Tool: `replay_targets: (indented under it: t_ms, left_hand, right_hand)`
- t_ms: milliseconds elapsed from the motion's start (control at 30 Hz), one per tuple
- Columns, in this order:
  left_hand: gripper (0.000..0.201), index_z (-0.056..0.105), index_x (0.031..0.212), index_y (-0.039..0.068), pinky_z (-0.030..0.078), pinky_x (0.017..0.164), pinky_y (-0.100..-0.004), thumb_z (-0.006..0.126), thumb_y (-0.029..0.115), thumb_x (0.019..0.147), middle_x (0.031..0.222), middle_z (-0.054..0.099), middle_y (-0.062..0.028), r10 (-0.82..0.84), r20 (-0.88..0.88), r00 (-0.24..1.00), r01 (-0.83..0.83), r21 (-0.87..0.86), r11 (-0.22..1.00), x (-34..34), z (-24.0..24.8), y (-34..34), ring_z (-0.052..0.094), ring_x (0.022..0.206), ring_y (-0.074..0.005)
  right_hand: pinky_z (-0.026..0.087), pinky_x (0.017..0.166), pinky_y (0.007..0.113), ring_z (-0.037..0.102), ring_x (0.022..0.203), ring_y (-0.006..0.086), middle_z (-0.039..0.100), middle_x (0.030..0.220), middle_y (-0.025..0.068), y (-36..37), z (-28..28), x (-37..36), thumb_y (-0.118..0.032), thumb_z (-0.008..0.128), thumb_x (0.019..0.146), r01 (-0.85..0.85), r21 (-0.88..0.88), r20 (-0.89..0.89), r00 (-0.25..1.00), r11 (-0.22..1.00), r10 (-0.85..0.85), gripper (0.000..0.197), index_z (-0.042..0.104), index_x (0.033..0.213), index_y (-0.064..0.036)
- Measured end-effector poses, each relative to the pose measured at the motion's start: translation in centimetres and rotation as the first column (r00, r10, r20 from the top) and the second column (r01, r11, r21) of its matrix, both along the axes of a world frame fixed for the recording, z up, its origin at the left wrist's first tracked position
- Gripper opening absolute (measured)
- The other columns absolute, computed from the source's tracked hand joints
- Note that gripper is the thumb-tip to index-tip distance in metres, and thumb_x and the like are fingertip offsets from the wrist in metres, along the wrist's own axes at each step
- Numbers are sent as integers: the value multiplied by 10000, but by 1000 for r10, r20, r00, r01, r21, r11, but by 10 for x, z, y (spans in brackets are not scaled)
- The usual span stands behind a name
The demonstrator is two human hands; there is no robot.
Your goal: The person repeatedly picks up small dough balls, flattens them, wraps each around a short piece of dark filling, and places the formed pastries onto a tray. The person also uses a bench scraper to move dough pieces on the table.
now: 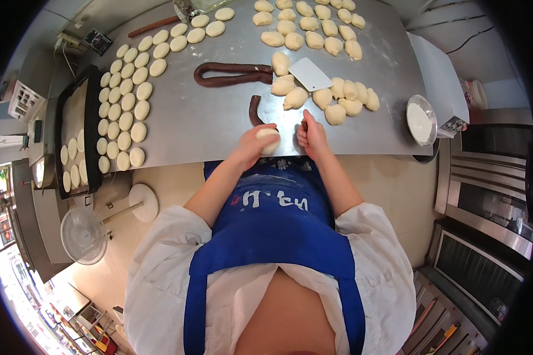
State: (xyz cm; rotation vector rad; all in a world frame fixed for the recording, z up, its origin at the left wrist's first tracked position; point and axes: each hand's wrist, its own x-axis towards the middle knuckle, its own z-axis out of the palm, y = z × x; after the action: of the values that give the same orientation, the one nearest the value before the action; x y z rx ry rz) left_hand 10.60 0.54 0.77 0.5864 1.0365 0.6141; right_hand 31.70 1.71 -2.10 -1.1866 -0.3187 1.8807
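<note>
Close to the table's near edge, my left hand [253,145] is closed around a pale dough ball [268,142]. My right hand [311,137] is beside it, a small gap apart, with fingers curled in and thumb raised; whatever it may hold is hidden. Just beyond my left hand, a short strip of dark brown paste [254,109] lies on the metal table [177,118]. A longer rope of the same paste [219,82] forms a loop farther off. Right of that loop, a white dough scraper [311,74] rests against lumps of dough [295,99].
Rows of flattened dough rounds [138,132] cover the table's left side, beside a black baking tray [71,136] with several more. A rolling pin [154,26] and more dough lumps [308,23] lie at the back. A metal bowl of flour [421,121] stands right; a fan [84,235] stands left.
</note>
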Motion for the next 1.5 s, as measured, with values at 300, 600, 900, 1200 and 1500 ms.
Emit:
replay_targets:
  t_ms: [300,600,900,1200,1500]
  left_hand:
    - [314,533,1187,34,540,897,-357,654,158,925,1119,631,-100,399,302,866,-336,-239,911,-15,10,-9,635,1010,-221]
    - [398,517,1212,38,489,958,-368,449,383,1025,1154,607,-97,394,413,821,-331,-217,918,-4,5,1,592,1095,-227]
    - [300,551,1190,29,488,973,-388,559,247,984,1155,611,-119,313,438,843,-287,-127,950,-24,-32,7,598,1088,-255]
    - [333,504,1203,-14,509,963,-404,552,227,978,1145,602,-193,452,418,788,-292,-392,872,-14,-29,24,612,1055,-297]
    - [428,513,1223,18,514,948,-451,395,384,1035,1178,609,-141,294,361,885,-194,-288,938,2,-20,19,606,1097,-266]
  right_hand:
    - [240,405,213,331,450,93,462,625,-23,10,-11,-25,-303,512,1004,26,-33,-260,965,999,-33,242,517,855,-112]
    - [530,742,297,614,871,155,615,942,73,-4,35,-88,-91,579,916,46,566,317,910,823,-269,223,560,1124,-12]
    - [488,899,399,600,1041,317,635,1144,145,-11,5,-43,-211,748,773,-637,548,828,319,542,-461,356,679,1085,-53]
    - [533,749,339,667,779,245,705,809,76,-15,-12,-37,-185,761,758,-753,415,896,242,511,-372,226,734,944,-60]
    - [525,763,292,668,867,174,719,976,115,-16,32,-54,-175,770,798,-538,474,849,488,697,-202,331,706,1047,34]
